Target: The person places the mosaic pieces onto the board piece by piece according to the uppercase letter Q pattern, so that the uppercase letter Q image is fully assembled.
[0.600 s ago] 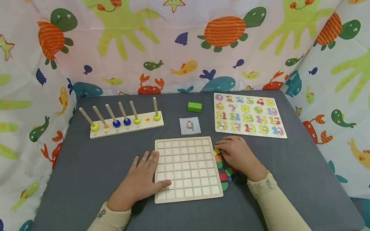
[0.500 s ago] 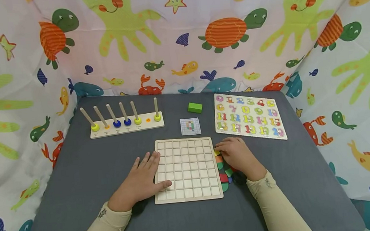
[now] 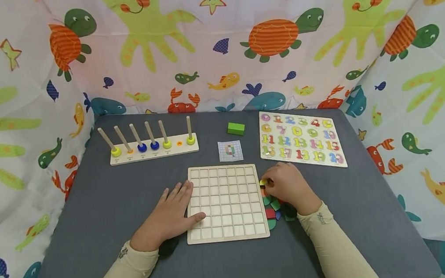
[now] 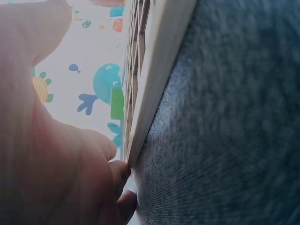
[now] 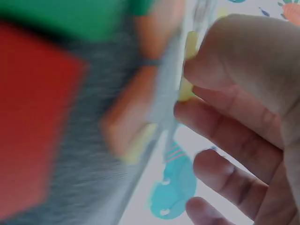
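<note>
The left hand (image 3: 170,218) lies flat with straight fingers on the near left edge of the wooden grid board (image 3: 226,202), thumb over its rim, pressing it to the grey table (image 3: 105,211); the left wrist view shows the fingertips (image 4: 123,171) against the board's side. The right hand (image 3: 288,186) sits just right of the board, its fingers curled on a small yellow piece (image 3: 263,182) at the far end of the heap of coloured pieces (image 3: 273,209), which lies against the board's right edge. The right wrist view is blurred, but the fingers (image 5: 220,124) seem to pinch that yellow piece. The likeliest slip is the small piece squirting out of a shallow pinch, or the curled fingers dragging neighbouring pieces and scattering the heap; if the left hand eases off, a nudge could shift the board. On the far side of the table stand a peg rack with rings (image 3: 152,146) at left, a green block (image 3: 235,128) and a small pattern card (image 3: 230,150) in the middle, and a number puzzle (image 3: 301,138) at right. A sea-creature curtain (image 3: 214,47) encloses the table on three sides.
</note>
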Motion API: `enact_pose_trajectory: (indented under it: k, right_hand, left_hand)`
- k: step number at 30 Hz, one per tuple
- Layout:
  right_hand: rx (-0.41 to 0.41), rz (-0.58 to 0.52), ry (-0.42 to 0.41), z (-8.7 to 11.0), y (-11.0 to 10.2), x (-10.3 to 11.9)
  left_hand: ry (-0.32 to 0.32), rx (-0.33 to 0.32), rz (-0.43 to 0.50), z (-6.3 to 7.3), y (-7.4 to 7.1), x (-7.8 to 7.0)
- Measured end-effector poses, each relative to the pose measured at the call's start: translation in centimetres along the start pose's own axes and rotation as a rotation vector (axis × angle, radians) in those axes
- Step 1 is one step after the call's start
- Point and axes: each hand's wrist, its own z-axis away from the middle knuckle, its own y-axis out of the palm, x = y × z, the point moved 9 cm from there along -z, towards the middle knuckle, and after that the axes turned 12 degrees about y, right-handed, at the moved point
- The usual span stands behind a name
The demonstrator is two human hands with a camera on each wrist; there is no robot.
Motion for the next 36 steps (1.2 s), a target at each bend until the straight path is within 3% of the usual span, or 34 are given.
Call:
enact_pose_trajectory:
  k: [7,11,16,26,36]
  right_hand:
    - [-0.011,0.046,-0.078,-2.4,-0.9,4.5]
    - [0.002,0.067,-0.141,-4.2,0.2,8.2]
    - [0.082,0.069,-0.188,-5.8,2.5,11.7]
    - [0.080,0.140,-0.149,-7.5,3.8,13.0]
    - [0.104,0.177,-0.196,-8.0,4.3,14.7]
  left_hand:
    - [-0.002,0.007,-0.011,0.2,-0.2,0.1]
    - [-0.005,0.026,-0.029,0.2,-0.3,-0.1]
    - [-0.011,0.043,-0.051,0.2,-0.3,-0.1]
    - [0.004,0.036,-0.059,-0.2,-0.2,-0.2]
    - [-0.012,0.036,-0.067,0.1,-0.3,0.1]
